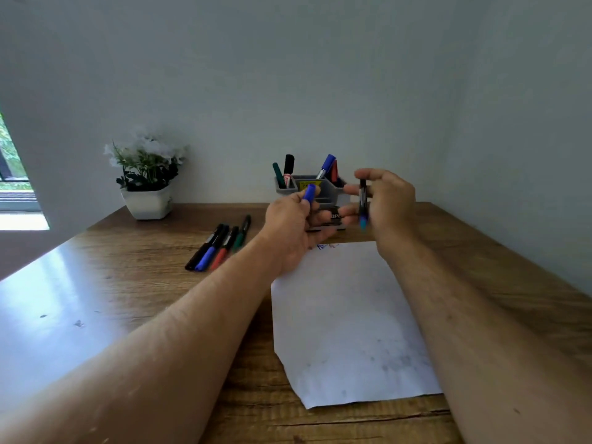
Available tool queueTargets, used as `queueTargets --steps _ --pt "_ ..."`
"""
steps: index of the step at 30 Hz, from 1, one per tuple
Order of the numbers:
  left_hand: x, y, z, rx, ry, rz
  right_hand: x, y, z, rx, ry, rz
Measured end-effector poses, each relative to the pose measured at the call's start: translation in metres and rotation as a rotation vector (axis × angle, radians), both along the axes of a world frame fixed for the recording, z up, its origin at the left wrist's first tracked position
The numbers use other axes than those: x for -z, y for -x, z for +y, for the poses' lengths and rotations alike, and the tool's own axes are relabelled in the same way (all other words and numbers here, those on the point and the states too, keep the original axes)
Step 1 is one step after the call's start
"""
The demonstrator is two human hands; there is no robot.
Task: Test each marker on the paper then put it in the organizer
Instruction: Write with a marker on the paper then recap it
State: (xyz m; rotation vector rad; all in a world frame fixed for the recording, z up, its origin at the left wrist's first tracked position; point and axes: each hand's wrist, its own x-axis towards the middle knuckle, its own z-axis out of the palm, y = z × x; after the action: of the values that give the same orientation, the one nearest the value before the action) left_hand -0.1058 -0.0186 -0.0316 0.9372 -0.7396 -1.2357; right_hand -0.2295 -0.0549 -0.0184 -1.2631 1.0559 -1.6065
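My left hand (293, 224) pinches a blue marker cap (309, 192) above the far end of the white paper (349, 322). My right hand (386, 200) holds the uncapped blue marker (363, 205) upright, tip pointing down. The two hands are raised in front of the grey organizer (323, 190), which partly hides behind them. Several markers stand in the organizer: green, black, blue and red. Small blue and red scribbles (325, 246) show at the paper's far edge. Several capped markers (221, 246) lie in a row on the table left of the paper.
A white pot with white flowers (147, 177) stands at the back left by the wall. The wooden table (128, 283) runs to the wall behind. A window opening shows at the far left.
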Motion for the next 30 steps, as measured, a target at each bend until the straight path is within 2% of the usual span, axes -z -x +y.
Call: queueTargets --steps 3,7,9,13,18,21,30 --pt "0.006 0.003 0.001 -0.020 -0.058 -0.076 0.005 0.006 0.000 0.006 -0.074 0.052" --pt "0.011 0.002 -0.002 -0.056 -0.083 -0.106 0.013 0.011 0.007 0.044 -0.101 0.478" --pt "0.013 0.001 -0.005 -0.068 -0.084 -0.125 0.017 0.011 0.009 0.010 -0.107 0.566" --pt "0.014 0.000 -0.005 -0.060 -0.068 -0.097 0.024 0.013 0.007 -0.084 -0.148 0.516" --pt "0.012 0.002 -0.001 -0.047 -0.069 -0.114 0.026 0.018 0.003 -0.174 -0.149 0.623" --pt "0.011 0.002 -0.002 -0.045 -0.084 -0.137 0.024 0.021 0.004 -0.216 -0.159 0.617" --pt "0.012 0.003 -0.005 -0.067 -0.114 -0.149 0.024 0.023 0.004 -0.153 -0.087 0.725"
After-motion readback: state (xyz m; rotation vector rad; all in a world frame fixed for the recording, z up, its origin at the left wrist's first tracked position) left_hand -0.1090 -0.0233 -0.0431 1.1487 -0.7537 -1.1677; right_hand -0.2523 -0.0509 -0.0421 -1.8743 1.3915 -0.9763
